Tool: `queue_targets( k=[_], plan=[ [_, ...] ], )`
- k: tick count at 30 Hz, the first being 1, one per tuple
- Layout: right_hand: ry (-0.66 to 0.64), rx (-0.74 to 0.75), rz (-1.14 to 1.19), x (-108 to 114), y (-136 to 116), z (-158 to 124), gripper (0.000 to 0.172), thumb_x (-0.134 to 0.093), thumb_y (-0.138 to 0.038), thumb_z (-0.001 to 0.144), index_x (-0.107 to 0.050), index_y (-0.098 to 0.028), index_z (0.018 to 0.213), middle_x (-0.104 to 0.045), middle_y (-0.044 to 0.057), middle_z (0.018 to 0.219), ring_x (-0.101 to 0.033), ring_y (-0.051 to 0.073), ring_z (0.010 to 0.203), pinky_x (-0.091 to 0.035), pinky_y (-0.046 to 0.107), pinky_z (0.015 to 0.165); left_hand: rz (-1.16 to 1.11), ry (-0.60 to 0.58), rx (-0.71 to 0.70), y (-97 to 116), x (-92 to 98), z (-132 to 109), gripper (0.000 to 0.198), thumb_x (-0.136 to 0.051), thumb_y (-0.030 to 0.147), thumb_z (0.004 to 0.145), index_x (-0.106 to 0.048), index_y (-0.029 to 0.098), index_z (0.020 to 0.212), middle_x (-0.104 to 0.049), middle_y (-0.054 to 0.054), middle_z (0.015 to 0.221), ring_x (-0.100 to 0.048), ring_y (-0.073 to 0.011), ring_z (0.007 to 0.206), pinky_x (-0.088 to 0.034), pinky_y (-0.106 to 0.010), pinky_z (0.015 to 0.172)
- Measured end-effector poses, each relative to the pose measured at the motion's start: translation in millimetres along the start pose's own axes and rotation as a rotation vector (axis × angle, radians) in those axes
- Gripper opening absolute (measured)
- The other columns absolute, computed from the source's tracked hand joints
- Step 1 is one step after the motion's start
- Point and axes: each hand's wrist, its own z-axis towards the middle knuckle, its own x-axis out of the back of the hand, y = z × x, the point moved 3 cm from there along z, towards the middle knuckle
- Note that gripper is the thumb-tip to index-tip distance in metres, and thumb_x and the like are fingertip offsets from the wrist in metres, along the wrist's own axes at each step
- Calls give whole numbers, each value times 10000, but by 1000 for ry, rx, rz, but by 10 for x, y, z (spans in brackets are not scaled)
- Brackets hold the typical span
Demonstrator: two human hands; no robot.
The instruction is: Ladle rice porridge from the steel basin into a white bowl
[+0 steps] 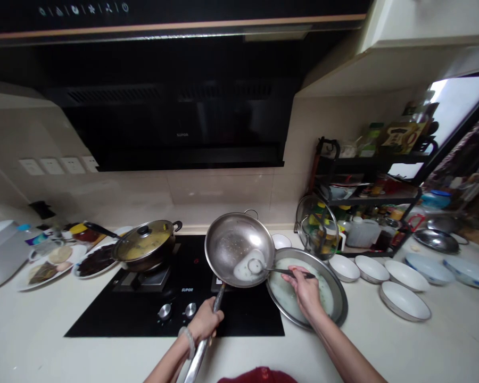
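My left hand [206, 320] is wrapped round the long metal handle of a wok [233, 236], which tilts to the right above the stove. A little cloudy white liquid [241, 270] has pooled at the wok's lower right side. In my right hand [304, 290] is a ladle [256, 266] with a dark handle, its bowl sitting in that pool. Under my right hand stands a wide metal basin [340, 298] of milky soup with green bits, close against the wok's rim.
A lidded pan [146, 247] of yellowish food stands on the left burner of the black stove [143, 314]. Plates of food [24, 284] lie further left. Several white bowls [405, 301] line the right counter before a spice rack [375, 199]. A glass lid [317, 226] leans there.
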Motion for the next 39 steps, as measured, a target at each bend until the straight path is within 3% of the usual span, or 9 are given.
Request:
queue_targets(
  k=[10, 19, 28, 39],
  plan=[
    [-47, 27, -125, 2, 220, 110, 264, -645, -395, 636, -614, -167, 765, -674, 73, 775, -674, 235, 602, -538, 311, 632, -2, 3, -3, 18, 3, -17, 159, -466, 91, 698, -368, 208, 741, -363, 106, 402, -378, -81, 282, -275, -173, 289],
    [-35, 71, -180, 26, 190, 165, 316, -632, -457, 663, -606, -174, 802, -685, 93, 845, -682, 236, 637, -530, 311, 653, -6, -6, -7, -12, 1, -2, 144, -465, 113, 701, -370, 206, 755, -363, 106, 406, -387, -78, 290, -293, -166, 292],
    [-59, 89, -258, 15, 118, 109, 240, -629, -390, 667, -642, -184, 790, -673, 43, 620, -678, 244, 632, -506, 318, 698, 8, 5, -5, 9, 3, -13, 153, -437, 86, 699, -364, 209, 753, -360, 103, 397, -374, -87, 289, -293, -178, 283],
    [8, 47, -64, 68, 133, 151, 243, -646, -381, 636, -602, -172, 753, -677, 76, 825, -664, 217, 596, -535, 331, 667, 16, 7, -6, -29, -6, 12, 155, -446, 92, 694, -352, 210, 731, -372, 95, 416, -390, -80, 299, -277, -165, 297]
  ],
)
